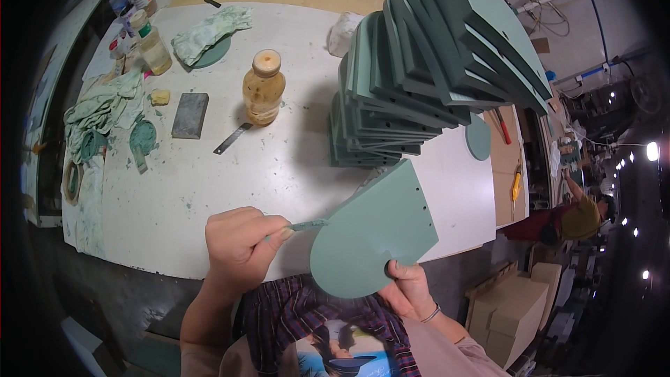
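"Panel [370, 237], green and rounded at one end, tilts over the near edge of a white table [209, 195], just below the middle of the frame. What do we see holding it?"

"We see the right hand [412, 290], lower right of center, closed on its lower edge, thumb on the upper face, fingers partly hidden beneath."

"And the left hand [241, 244]?"

"We find it lower left of center, folded tight around a thin green-smeared tool [307, 225] whose far end meets the panel's left edge. How hard it presses, we cannot tell. Small dark holes [425, 208] line the panel's straight right side."

"What towers behind?"

"A leaning stack of green panels [380, 63], upper right of center, with a round green piece [479, 138] just right of its base. Farther right, we note a red-handled tool [502, 128] and a yellow-handled tool [516, 185]."

"What do we have across the upper left?"

"A capped bottle [264, 94] with a metal strip [232, 138] just beside its foot, then a gray block [190, 115] and a yellow sponge [160, 98]. Near the left edge we see green-stained cloths [105, 108]."

"Anyone else?"

"A person [590, 216] in a yellowish top, at the frame's right, well apart from the table, above cardboard boxes [513, 311]."
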Demonstrator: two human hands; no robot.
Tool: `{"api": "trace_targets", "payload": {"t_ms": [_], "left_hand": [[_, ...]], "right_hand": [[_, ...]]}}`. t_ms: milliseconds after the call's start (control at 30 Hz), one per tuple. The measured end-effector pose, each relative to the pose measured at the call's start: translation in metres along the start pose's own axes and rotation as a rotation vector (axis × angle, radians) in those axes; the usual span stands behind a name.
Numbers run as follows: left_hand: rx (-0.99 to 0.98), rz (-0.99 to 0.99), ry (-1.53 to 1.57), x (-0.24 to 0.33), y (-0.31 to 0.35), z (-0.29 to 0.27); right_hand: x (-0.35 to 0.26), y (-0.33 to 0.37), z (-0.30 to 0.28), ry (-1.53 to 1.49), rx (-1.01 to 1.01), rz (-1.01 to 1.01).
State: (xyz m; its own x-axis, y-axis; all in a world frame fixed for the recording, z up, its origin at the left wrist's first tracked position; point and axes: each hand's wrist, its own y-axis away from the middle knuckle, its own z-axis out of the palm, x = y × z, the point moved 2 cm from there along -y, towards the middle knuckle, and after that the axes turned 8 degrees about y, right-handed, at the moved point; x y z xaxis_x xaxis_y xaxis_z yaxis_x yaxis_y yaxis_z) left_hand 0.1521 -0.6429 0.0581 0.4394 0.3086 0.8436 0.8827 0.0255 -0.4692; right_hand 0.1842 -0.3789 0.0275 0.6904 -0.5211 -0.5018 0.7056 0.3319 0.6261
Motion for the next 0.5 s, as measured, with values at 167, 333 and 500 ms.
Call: {"api": "trace_targets", "payload": {"t_ms": [167, 333, 500], "left_hand": [[0.055, 0.034, -0.060, -0.0034, -0.0011, 0.0051], [0.000, 0.086, -0.060, -0.0022, -0.0002, 0.0028], [0.023, 0.026, -0.085, -0.0047, -0.0022, 0.0042]], "right_hand": [[0.0009, -0.0003, -0.0015, -0.002, 0.026, 0.019], [0.0005, 0.0000, -0.0012, -0.016, 0.006, -0.011], [0.0022, 0.0002, -0.0019, 0.001, 0.016, -0.018]]}}
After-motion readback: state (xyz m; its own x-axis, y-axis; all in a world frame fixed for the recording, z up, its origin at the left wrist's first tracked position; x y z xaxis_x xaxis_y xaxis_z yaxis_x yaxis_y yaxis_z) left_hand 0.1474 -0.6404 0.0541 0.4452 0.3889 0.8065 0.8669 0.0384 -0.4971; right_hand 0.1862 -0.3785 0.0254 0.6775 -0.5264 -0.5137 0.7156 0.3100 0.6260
